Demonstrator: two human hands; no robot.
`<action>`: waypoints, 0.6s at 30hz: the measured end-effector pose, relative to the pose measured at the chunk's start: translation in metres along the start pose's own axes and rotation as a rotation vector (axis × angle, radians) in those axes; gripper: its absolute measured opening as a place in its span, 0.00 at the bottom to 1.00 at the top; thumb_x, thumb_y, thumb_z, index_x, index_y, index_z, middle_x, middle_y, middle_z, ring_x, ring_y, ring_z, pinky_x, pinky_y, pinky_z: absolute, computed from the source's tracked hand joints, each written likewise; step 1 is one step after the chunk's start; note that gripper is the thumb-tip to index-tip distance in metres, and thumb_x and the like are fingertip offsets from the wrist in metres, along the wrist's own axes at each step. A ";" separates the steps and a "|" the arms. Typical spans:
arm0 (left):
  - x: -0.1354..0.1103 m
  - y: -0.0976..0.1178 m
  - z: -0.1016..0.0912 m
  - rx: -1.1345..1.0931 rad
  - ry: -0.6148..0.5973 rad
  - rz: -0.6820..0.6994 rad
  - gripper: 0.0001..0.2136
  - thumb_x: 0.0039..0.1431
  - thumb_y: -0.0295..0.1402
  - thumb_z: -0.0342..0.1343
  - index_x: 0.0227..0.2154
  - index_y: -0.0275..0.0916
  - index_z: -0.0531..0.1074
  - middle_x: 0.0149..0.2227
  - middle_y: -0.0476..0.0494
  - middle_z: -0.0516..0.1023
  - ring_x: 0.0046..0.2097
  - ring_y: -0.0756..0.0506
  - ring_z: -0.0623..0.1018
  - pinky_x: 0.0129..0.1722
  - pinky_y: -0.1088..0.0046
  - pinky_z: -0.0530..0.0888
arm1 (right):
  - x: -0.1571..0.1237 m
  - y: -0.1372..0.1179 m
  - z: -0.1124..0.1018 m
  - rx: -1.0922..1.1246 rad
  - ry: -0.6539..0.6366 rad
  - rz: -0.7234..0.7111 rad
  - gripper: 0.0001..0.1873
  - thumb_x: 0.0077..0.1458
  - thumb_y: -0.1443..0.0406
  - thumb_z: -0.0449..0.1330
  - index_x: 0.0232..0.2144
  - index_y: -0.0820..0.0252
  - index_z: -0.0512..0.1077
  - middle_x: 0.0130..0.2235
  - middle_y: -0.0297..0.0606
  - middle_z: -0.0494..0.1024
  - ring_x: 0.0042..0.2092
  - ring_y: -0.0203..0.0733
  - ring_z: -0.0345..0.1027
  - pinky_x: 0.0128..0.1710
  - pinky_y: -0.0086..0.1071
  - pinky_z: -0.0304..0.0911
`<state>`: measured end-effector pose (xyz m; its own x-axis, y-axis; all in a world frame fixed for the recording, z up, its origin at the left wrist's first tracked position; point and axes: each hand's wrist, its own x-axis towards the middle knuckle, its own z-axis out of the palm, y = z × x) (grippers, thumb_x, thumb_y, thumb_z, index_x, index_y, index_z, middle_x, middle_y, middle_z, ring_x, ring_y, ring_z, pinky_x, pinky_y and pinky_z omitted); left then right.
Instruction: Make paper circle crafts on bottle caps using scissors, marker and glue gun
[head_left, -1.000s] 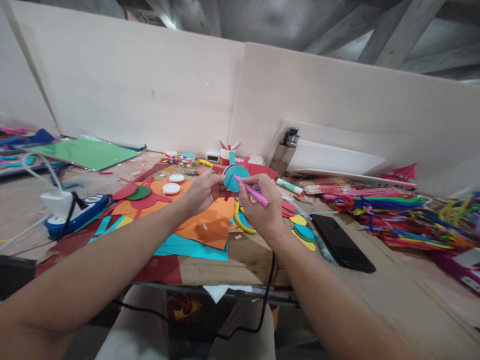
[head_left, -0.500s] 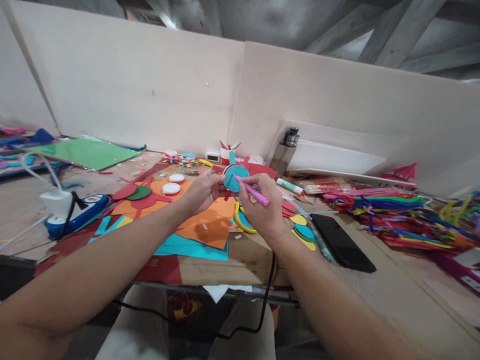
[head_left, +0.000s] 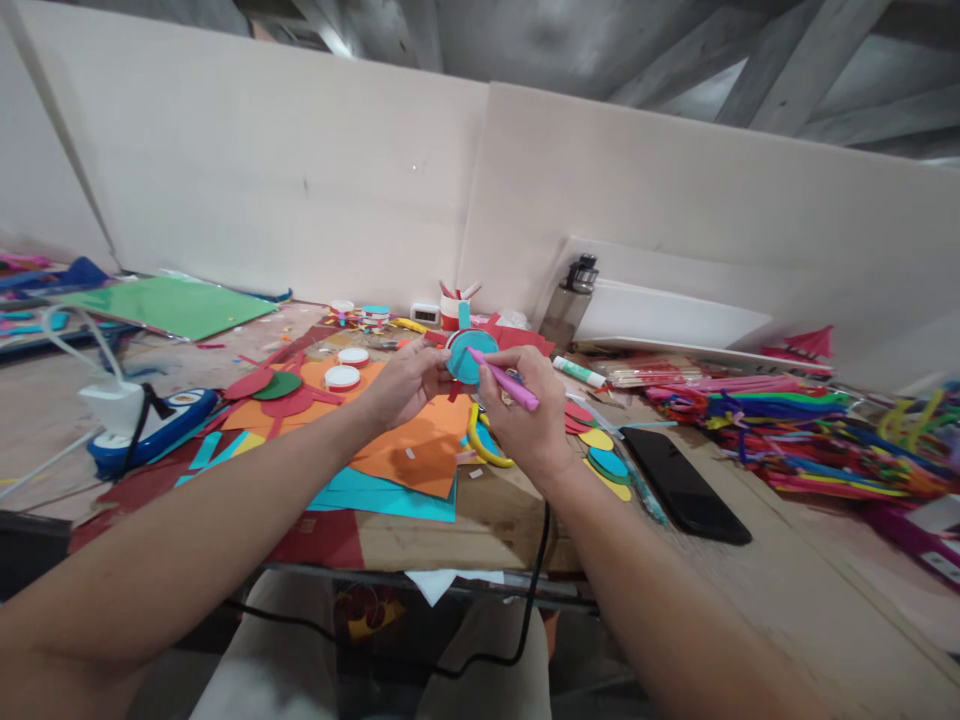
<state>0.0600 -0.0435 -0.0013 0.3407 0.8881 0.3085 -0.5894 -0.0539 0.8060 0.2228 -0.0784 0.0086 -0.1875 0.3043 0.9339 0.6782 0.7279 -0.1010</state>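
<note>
My left hand (head_left: 405, 383) pinches the left rim of a blue paper disc (head_left: 466, 360) that has a red edge, holding it up above the desk. My right hand (head_left: 529, 412) is closed on a pink marker (head_left: 504, 381), its tip resting on the disc's face. Both hands hover over an orange paper sheet (head_left: 416, 445) lying on a blue sheet (head_left: 390, 496).
Paper circles (head_left: 600, 450), a black phone (head_left: 682, 487), a pile of coloured pipe cleaners (head_left: 795, 430), a water bottle (head_left: 570, 300), a glue stick (head_left: 579, 373), white lids (head_left: 343, 377), a green sheet (head_left: 169, 305), and a blue punch tool (head_left: 161, 425) crowd the desk. White partition panels (head_left: 300, 170) stand behind.
</note>
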 end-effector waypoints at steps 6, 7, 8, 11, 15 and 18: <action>-0.001 0.000 0.000 0.001 0.003 -0.001 0.09 0.52 0.28 0.61 0.37 0.34 0.70 0.30 0.45 0.80 0.31 0.47 0.81 0.33 0.72 0.79 | 0.000 0.000 0.000 0.014 0.005 0.004 0.01 0.58 0.66 0.58 0.34 0.55 0.67 0.30 0.35 0.75 0.33 0.43 0.68 0.35 0.38 0.59; -0.001 0.001 0.000 0.004 0.004 -0.004 0.09 0.53 0.28 0.61 0.36 0.34 0.70 0.30 0.45 0.80 0.31 0.47 0.81 0.33 0.71 0.79 | 0.000 0.001 0.000 0.014 0.002 0.007 0.01 0.58 0.66 0.58 0.34 0.55 0.67 0.30 0.35 0.75 0.34 0.43 0.68 0.35 0.38 0.59; -0.001 0.001 0.000 0.005 0.004 -0.006 0.08 0.53 0.28 0.61 0.36 0.35 0.70 0.30 0.45 0.80 0.31 0.47 0.81 0.33 0.71 0.79 | 0.000 0.001 0.000 0.014 -0.001 0.012 0.01 0.58 0.66 0.58 0.34 0.55 0.67 0.31 0.36 0.75 0.34 0.43 0.68 0.35 0.38 0.59; -0.001 0.001 0.001 0.000 0.005 -0.001 0.08 0.52 0.28 0.61 0.35 0.35 0.70 0.29 0.45 0.80 0.31 0.47 0.81 0.35 0.70 0.79 | 0.000 0.000 -0.001 0.016 -0.009 0.023 0.01 0.58 0.66 0.58 0.34 0.55 0.67 0.31 0.36 0.75 0.34 0.43 0.69 0.36 0.38 0.60; -0.001 0.001 0.002 0.005 0.009 -0.003 0.08 0.52 0.28 0.61 0.35 0.35 0.71 0.29 0.45 0.80 0.31 0.47 0.81 0.35 0.70 0.79 | 0.000 0.000 -0.001 0.007 -0.006 0.018 0.01 0.58 0.66 0.58 0.34 0.55 0.68 0.31 0.36 0.75 0.34 0.43 0.68 0.35 0.38 0.60; -0.001 0.001 0.001 0.013 0.004 0.003 0.08 0.53 0.28 0.60 0.36 0.34 0.70 0.30 0.44 0.81 0.30 0.47 0.81 0.32 0.72 0.78 | 0.000 -0.001 -0.001 0.012 0.003 0.003 0.01 0.58 0.66 0.58 0.34 0.55 0.67 0.30 0.36 0.75 0.33 0.42 0.68 0.34 0.37 0.59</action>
<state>0.0603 -0.0450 -0.0006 0.3364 0.8896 0.3089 -0.5809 -0.0622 0.8116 0.2232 -0.0795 0.0091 -0.1833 0.3040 0.9348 0.6698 0.7347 -0.1076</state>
